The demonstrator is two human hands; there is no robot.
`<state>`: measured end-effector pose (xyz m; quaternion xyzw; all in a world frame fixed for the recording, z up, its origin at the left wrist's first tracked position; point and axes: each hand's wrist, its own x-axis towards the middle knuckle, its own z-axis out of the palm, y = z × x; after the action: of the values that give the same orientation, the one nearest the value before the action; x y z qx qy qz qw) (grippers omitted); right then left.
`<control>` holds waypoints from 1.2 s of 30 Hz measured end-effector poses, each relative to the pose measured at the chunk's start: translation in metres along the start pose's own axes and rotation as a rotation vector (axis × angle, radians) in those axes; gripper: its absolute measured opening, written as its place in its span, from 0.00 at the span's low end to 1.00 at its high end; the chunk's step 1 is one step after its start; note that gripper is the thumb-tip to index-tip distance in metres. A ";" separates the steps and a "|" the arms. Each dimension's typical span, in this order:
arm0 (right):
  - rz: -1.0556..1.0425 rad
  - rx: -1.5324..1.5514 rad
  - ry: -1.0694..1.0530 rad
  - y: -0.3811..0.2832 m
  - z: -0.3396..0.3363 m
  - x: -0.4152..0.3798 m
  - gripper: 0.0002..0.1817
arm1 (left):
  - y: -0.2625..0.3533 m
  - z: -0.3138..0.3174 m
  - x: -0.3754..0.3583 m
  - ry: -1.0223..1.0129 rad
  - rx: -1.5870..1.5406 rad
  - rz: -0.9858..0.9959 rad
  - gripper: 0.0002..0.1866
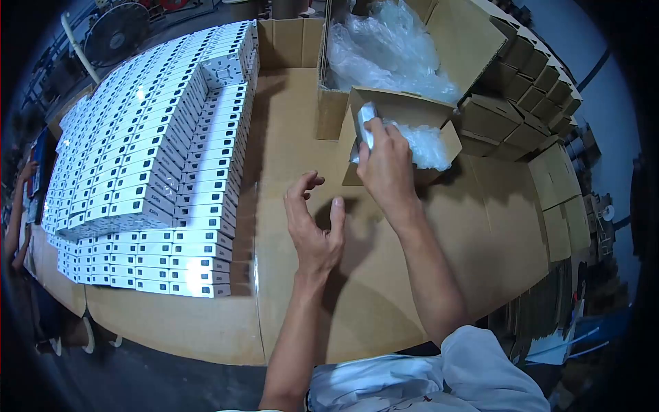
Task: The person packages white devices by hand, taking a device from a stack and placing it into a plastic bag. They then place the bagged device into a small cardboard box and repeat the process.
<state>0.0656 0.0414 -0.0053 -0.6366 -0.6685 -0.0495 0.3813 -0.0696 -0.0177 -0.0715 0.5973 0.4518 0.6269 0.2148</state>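
Note:
My right hand (390,161) grips a small white box (366,125), held on end at the left side of an open cardboard box (351,120). Clear bubble wrap (427,145) lies inside that carton, to the right of my fingers. My left hand (312,226) hovers over the cardboard-covered table with its fingers curled apart and nothing between them. Left of it stand many rows of stacked white boxes (154,165), each with a small dark square on its end.
Behind the carton, a larger cardboard box (332,113) holds crumpled clear plastic wrap (388,51). Folded brown cartons (525,82) are stacked at the right. Flattened cardboard (535,305) stands below the table's right edge. Another person's arm (19,206) shows at the far left.

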 end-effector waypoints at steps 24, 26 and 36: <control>0.438 0.141 0.340 0.142 -0.076 -0.027 0.25 | -0.015 0.043 0.029 -0.134 0.055 -0.095 0.25; 0.431 0.134 0.077 0.183 -0.058 -0.025 0.26 | -0.030 0.065 0.051 -0.198 0.120 -0.056 0.26; 0.558 0.041 -0.268 0.155 -0.107 -0.058 0.28 | 0.003 0.041 0.038 -0.423 0.348 0.044 0.18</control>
<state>0.2453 -0.0357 -0.0284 -0.7885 -0.5133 0.1549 0.3014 -0.0375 0.0243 -0.0531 0.7526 0.4847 0.4057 0.1849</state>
